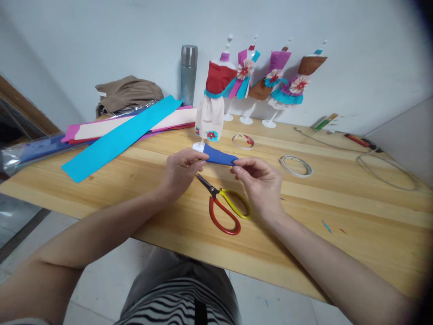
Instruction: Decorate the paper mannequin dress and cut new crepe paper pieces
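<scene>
A small piece of dark blue fabric (219,155) is stretched between my two hands, just above the table. My left hand (181,174) pinches its left end between thumb and fingers. At the right end, my right hand (260,183) grips the lower corner the same way. Under and between the hands lie scissors (214,192) with one red and one yellow handle, blades partly apart. Right behind the fabric stands a miniature dress form (219,76) in a red top and a pale skirt with red flowers; its white base is partly covered by the blue piece.
Several more dressed forms (282,61) line the wall. Fabric strips, a turquoise strip (122,140) on top, lie at left beside a brown cloth (128,92) and a steel flask (188,74). Two tape rolls (296,166) and a cable (338,146) are at right.
</scene>
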Available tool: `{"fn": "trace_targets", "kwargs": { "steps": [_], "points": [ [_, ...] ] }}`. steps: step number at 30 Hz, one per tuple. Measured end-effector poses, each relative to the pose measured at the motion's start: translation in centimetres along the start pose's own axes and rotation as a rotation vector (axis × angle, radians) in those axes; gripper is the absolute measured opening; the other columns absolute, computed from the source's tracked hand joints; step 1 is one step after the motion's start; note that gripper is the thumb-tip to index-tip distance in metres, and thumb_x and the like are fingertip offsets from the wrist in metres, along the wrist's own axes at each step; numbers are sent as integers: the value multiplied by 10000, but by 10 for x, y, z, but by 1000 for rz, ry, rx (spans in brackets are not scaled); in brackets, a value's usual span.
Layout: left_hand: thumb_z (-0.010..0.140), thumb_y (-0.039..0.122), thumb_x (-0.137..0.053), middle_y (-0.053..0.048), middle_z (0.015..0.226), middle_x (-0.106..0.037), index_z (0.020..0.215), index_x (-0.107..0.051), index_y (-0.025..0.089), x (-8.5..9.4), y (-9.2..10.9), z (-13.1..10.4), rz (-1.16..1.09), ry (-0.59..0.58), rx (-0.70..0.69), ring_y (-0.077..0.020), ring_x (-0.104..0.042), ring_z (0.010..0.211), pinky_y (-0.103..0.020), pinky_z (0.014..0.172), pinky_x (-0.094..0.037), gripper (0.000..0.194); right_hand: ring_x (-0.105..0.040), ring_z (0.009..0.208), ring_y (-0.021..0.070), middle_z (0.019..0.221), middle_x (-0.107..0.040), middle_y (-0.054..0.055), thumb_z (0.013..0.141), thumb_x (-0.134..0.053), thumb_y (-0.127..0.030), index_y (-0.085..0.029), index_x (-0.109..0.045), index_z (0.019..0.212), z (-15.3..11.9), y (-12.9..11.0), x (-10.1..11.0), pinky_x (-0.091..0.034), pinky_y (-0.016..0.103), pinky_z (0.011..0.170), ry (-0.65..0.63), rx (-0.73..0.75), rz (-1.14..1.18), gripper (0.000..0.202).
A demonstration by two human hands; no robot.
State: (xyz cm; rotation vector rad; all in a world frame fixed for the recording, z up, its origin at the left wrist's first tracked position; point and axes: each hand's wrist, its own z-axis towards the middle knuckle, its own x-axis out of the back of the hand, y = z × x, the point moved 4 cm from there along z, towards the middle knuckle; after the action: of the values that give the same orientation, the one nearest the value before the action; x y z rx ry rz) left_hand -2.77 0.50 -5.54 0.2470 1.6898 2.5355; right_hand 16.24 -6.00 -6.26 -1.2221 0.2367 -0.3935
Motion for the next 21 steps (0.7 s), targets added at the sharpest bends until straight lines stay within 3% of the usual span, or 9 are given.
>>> {"fn": "trace_targets", "kwargs": {
  "steps": [4, 8, 14, 21],
  "points": [
    [737, 195, -680, 1, 729, -711, 762, -755, 195, -1, -1, -1, 36, 9, 31, -108, -636, 568, -228, 571, -496, 79, -638, 700, 184, 752, -713, 9, 718, -785, -292, -256, -723, 764, 0, 2, -1, -542, 361, 718, 4, -13, -5, 85],
    [713, 202, -697, 23, 589, -659, 733, -715, 182, -1, -4, 1, 30, 31, 134, -124, -645, 534, -225, 545, -487, 33, -620, 652, 173, 729, -702, 4, 683, -812, -291, -247, -708, 740, 1, 5, 0, -530, 346, 658, 22, -64, 15, 127],
    [621, 220, -764, 9, 604, -684, 662, -657, 164, -4, -6, 3, -180, 4, 254, -152, -686, 560, -267, 605, -547, 128, -590, 595, 147, 702, -688, -9, 654, -825, -264, -230, -696, 724, 2, 7, 1, -512, 328, 633, 19, -120, 61, 150],
    [576, 216, -806, -11, 617, -711, 641, -699, 162, -4, -4, 4, -212, -4, 258, -160, -696, 598, -297, 669, -568, 136, -583, 577, 143, 670, -688, -12, 623, -840, -286, -234, -692, 704, 4, 8, 2, -493, 315, 608, 17, -156, 110, 176]
  ]
}}
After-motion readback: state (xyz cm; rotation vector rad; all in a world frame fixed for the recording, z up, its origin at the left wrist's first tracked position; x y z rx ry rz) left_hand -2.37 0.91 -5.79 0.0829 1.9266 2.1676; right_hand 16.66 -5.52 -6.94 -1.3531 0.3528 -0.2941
